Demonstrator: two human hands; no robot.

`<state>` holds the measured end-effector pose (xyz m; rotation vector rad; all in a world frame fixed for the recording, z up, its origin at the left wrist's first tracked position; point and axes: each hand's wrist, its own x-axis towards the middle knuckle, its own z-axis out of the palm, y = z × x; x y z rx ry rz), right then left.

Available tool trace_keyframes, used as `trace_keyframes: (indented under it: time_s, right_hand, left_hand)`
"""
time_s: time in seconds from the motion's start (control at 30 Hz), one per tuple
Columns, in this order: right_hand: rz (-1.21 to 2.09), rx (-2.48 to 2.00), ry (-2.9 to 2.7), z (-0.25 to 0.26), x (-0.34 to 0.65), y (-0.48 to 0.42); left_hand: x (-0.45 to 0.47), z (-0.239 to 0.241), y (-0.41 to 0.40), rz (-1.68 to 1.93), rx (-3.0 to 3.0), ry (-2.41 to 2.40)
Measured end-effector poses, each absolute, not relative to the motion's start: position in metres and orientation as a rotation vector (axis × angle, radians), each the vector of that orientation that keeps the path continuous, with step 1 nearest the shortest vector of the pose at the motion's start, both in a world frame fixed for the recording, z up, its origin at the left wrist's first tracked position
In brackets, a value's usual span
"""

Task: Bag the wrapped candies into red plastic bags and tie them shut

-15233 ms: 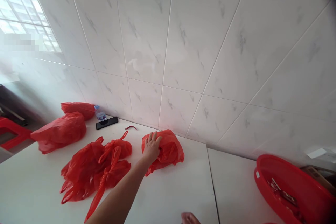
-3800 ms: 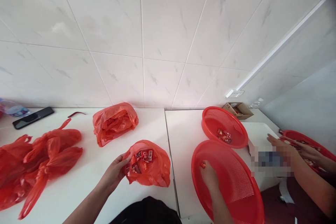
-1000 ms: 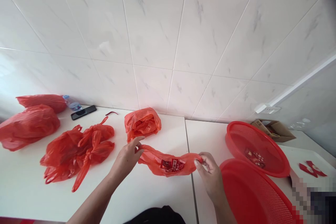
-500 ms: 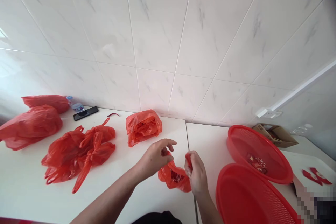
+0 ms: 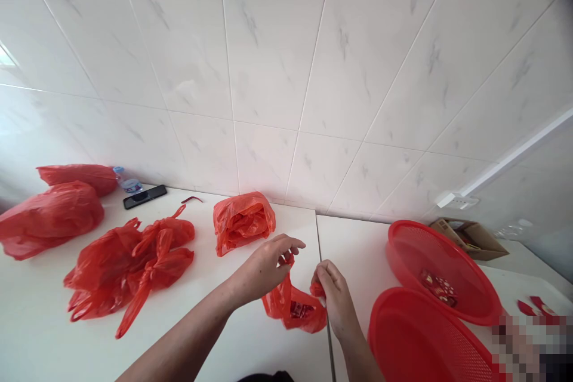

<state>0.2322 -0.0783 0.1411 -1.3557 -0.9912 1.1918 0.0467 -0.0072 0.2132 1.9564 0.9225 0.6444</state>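
A small red plastic bag (image 5: 283, 305) sits on the white table with its mouth open; shiny dark red packets (image 5: 301, 310) show inside. My left hand (image 5: 280, 256) pinches the bag's left handle between thumb and fingers. On the other side, my right hand (image 5: 333, 286) is closed around the bunched right handle. Further left lie several tied red plastic bags (image 5: 134, 262), filled and lumpy. Behind my left hand is a folded bundle of red plastic bags (image 5: 244, 222).
Two red plastic baskets (image 5: 416, 334) stand at the right, the far one holding a few packets (image 5: 439, 286). Behind them is a cardboard box (image 5: 470, 237). A black phone (image 5: 145, 197) and a water bottle (image 5: 128, 181) lie near the wall; larger red bags (image 5: 54, 218) are far left.
My right hand has turned and its fingers now point more inward on the handle. The bag's left handle is drawn up straighter under my left hand. The view has tilted slightly upward.
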Motion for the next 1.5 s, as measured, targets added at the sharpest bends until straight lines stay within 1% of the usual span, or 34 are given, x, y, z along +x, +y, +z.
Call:
trace_keyframes:
  time_s: [0.07,0.23,0.37,0.43,0.63,0.7,0.93,1.0,1.07,1.13,1.23,1.4,1.5]
  right_hand:
    - [1.213,-1.386,-0.986,0.139,0.226,-0.076]
    - [1.341,-1.329,-1.224,0.130,0.207,-0.065]
    - [1.274,-1.420,-1.009,0.129,0.208,-0.055]
    - [1.263,-1.395,-0.928,0.127,0.211,-0.052]
    - [1.280,-1.355,-0.714,0.109,0.213,-0.052]
    - [1.323,-1.349,-0.694,0.103,0.212,-0.052]
    - [1.464,-1.210,-0.898,0.092,0.222,-0.060]
    - [1.517,-1.194,-0.906,0.088,0.225,-0.064]
    - [1.545,-1.195,-0.903,0.083,0.229,-0.068]
    - [1.520,-1.206,-0.945,0.080,0.232,-0.070]
    - [1.427,-1.264,-1.038,0.077,0.236,-0.069]
    - [1.070,-1.695,-1.092,0.069,0.233,-0.063]
    - [0.961,-1.828,-1.125,0.064,0.229,-0.061]
  left_hand:
    - [0.046,0.215,-0.008,0.622,1.932,0.956]
    - [0.060,0.213,-0.010,0.618,1.778,0.905]
    - [0.065,0.199,-0.005,0.822,1.743,1.034]
    - [0.063,0.188,-0.004,0.863,1.774,1.109]
    - [0.064,0.157,-0.017,0.571,1.868,0.866]
    - [0.066,0.147,-0.019,0.574,1.847,0.893]
    - [0.063,0.113,0.000,0.699,1.730,1.173]
    - [0.063,0.105,0.002,0.717,1.680,1.173]
    - [0.065,0.099,0.002,0.687,1.605,1.073]
    - [0.068,0.096,0.001,0.597,1.538,1.003]
    - [0.073,0.094,-0.001,0.509,1.518,1.035]
    - [0.076,0.093,-0.004,0.488,1.533,1.082]
    - [0.077,0.090,-0.008,0.473,1.543,1.082]
